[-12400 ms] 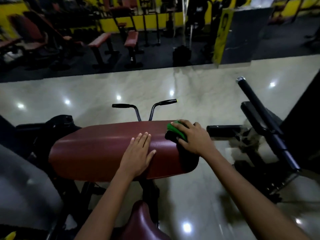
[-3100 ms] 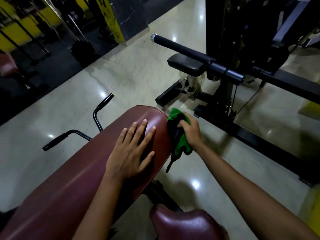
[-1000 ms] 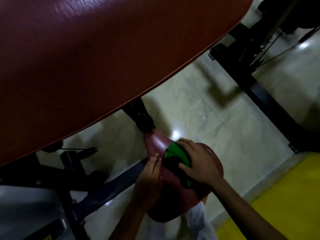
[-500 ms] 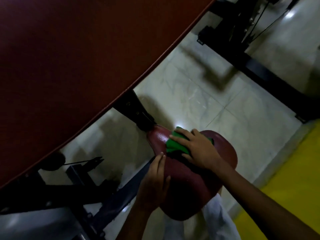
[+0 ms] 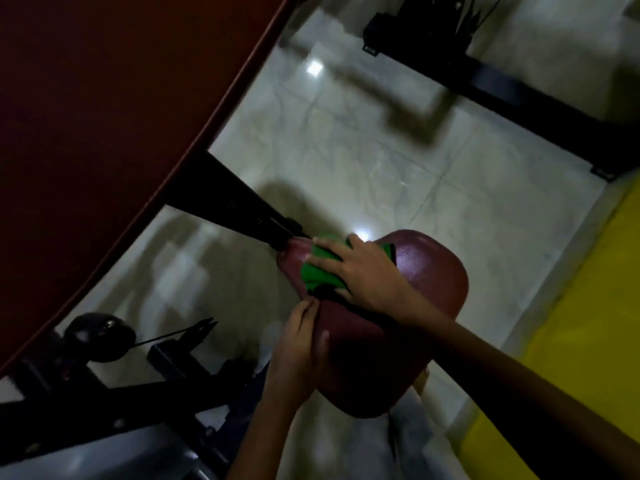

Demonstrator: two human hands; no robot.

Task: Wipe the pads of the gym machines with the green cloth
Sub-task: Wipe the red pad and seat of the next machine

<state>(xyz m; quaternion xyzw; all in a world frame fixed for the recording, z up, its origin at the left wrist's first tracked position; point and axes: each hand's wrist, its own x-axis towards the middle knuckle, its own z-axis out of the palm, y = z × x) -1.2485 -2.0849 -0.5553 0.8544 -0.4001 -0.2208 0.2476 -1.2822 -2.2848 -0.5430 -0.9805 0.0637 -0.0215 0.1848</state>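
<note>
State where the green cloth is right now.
Head view, centre: the green cloth lies on the maroon seat pad, at its narrow end, pressed under the right hand.

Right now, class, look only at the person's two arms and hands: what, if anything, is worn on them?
Nothing shows on either: the left hand and right hand are ungloved, both forearms are bare with no sleeves in view, and no ring, watch or band is visible on wrists or fingers, though the picture is dim.
</note>
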